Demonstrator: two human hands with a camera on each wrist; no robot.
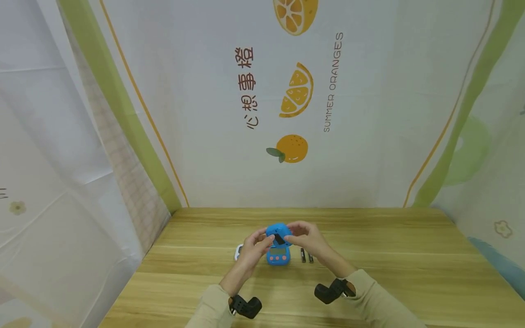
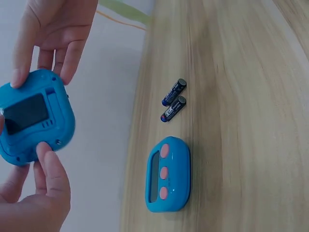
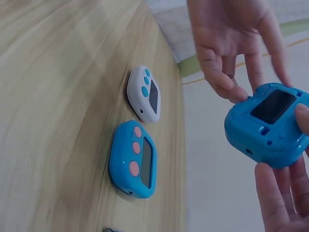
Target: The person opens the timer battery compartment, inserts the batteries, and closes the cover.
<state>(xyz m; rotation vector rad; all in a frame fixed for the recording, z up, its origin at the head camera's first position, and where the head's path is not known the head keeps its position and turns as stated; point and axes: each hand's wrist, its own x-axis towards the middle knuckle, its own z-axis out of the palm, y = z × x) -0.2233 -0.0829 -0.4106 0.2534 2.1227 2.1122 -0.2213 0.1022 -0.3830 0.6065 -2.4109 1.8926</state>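
Observation:
Both hands hold a blue digital timer [image 1: 274, 229] up above the table, its back turned toward me. A dark rectangular panel [image 3: 273, 106] shows on that back. My left hand [image 1: 252, 250] grips it at the left edge, thumb on the near face. On the opposite edge my right hand [image 1: 308, 238] pinches it between thumb and fingers. Just below, a second blue timer [image 2: 176, 176] with pink buttons lies on the table. Two dark batteries [image 2: 174, 92] rest to its right. Partly hidden behind my left hand in the head view is a white timer [image 3: 140, 94] with blue buttons.
The wooden table [image 1: 369, 273] reaches back to a hanging cloth [image 1: 205, 114] printed with oranges. More cloth hangs at the left and right sides. Each wrist wears a black camera mount [image 1: 246, 307].

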